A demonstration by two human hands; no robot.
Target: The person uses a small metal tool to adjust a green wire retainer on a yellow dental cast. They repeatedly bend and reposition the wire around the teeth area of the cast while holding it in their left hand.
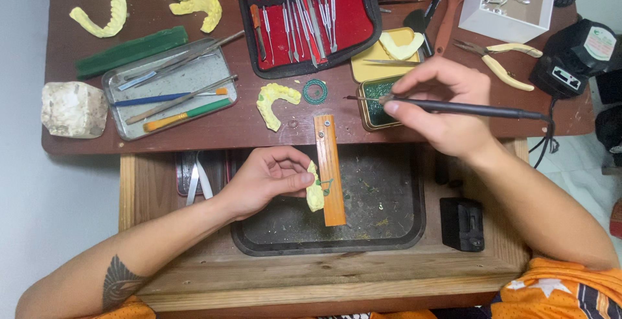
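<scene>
The left hand (269,180) clamps a pale yellow plaster dental cast (315,189) against the orange wooden bench peg (329,170), a bit of green wax already on it. The right hand (447,108) pinches a slim dark corded wax tool (466,107), its tip over the small tin of green wax (376,102) on the worktop (259,128). More wax seems due, I reckon. The cast's far side is hidden.

This was a dental technician's workshop, as shown by the yellow plaster jaw casts (103,18) strewn over the brown table (214,131), the red case of fine steel instruments (304,14), the metal tray of tools (170,89), pliers (502,60) and a wooden bench peg (330,170).
</scene>
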